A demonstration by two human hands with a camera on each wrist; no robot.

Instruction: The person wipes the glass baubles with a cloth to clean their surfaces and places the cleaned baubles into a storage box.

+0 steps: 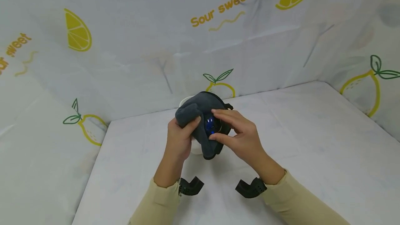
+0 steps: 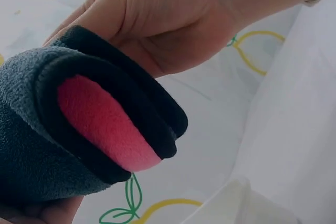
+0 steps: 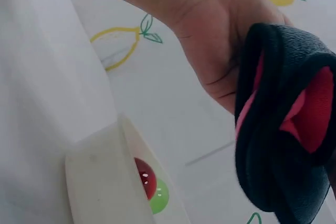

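Observation:
A dark grey cloth (image 1: 203, 101) with black edging is bunched between the two hands in the head view. Its pink underside shows in the left wrist view. My left hand (image 1: 178, 138) grips the cloth's left side, thumb on top. A shiny blue ball (image 1: 210, 124) sits against the folds, partly wrapped by the cloth. My right hand (image 1: 242, 131) holds the ball between thumb and fingers at its right side. Both wrist views show the cloth (image 2: 31, 114) hiding the ball and many fingertips.
Behind and below the cloth stands a white container (image 1: 197, 148), mostly covered. In the right wrist view its wall (image 3: 97, 177) is close, with a red ball (image 3: 145, 178) and a green ball (image 3: 159, 198) inside. The white tabletop (image 1: 312, 131) meets a lemon-print backdrop.

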